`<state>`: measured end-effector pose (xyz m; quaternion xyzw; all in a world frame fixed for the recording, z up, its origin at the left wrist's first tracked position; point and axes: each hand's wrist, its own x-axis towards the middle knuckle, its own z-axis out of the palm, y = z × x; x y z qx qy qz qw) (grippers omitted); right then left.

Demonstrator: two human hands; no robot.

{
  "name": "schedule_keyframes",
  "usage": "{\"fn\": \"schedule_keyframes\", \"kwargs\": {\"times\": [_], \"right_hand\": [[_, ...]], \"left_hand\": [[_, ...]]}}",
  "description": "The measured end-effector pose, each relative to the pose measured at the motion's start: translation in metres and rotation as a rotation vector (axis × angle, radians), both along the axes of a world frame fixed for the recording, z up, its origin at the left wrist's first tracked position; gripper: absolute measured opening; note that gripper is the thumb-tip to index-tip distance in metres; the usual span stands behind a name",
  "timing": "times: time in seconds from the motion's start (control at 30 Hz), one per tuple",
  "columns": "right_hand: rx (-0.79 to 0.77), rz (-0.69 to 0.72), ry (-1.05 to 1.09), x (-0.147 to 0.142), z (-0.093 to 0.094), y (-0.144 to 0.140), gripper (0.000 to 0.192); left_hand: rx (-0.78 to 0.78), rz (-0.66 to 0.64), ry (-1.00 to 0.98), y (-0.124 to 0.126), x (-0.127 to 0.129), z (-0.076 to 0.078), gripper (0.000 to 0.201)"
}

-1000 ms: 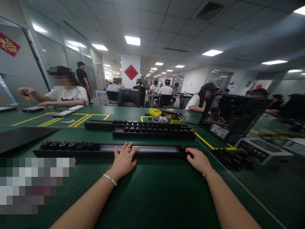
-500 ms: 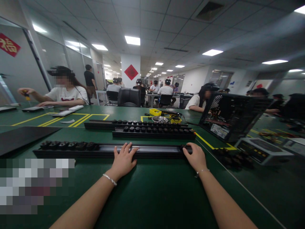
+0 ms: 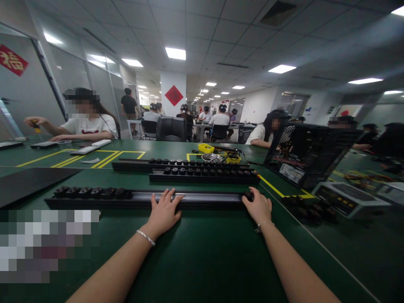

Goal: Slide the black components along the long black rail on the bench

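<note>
A long black track rail point(image 3: 205, 206) lies across the table in front of me, with a shiny grey channel along its top. Several black socket modules point(image 3: 83, 192) sit in a row on its left part. My left hand point(image 3: 164, 213) rests on the rail's middle, open, fingers spread over the channel. At the right end, my right hand point(image 3: 260, 207) is closed, thumb and fingers around a small round black socket module point(image 3: 249, 195). My fingers partly hide this module; whether it sits fully in the channel I cannot tell.
Behind lie two more black rails point(image 3: 202, 178) bearing modules. Farther back are a yellow tray point(image 3: 205, 148) and a metal dish point(image 3: 211, 158). To the right stand an open computer case point(image 3: 292, 172), a grey box-shaped unit point(image 3: 349, 200) and a dark pile point(image 3: 311, 210). Co-workers sit opposite.
My right hand has shifted and turned slightly at the rail's right end, so more of the black module shows. My left hand stays in place. A person in the background has walked right.
</note>
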<state>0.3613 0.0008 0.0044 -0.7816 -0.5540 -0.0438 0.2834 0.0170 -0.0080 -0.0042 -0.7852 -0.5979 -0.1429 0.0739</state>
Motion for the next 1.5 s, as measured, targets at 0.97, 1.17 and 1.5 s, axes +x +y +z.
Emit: {"fn": "schedule_keyframes", "kwargs": {"times": [0.97,1.17,1.5], "right_hand": [[0.004,-0.11,0.053,0.023,-0.001,0.002,0.053],[0.028,-0.099,0.075,0.03,-0.004,0.003,0.054],[0.044,-0.113,0.14,0.044,-0.01,0.006,0.053]], "left_hand": [[0.001,0.001,-0.008,0.0,0.0,0.001,0.052],[0.017,-0.003,-0.002,-0.001,0.0,0.0,0.052],[0.029,-0.008,-0.003,0.001,-0.001,-0.003,0.052]]}}
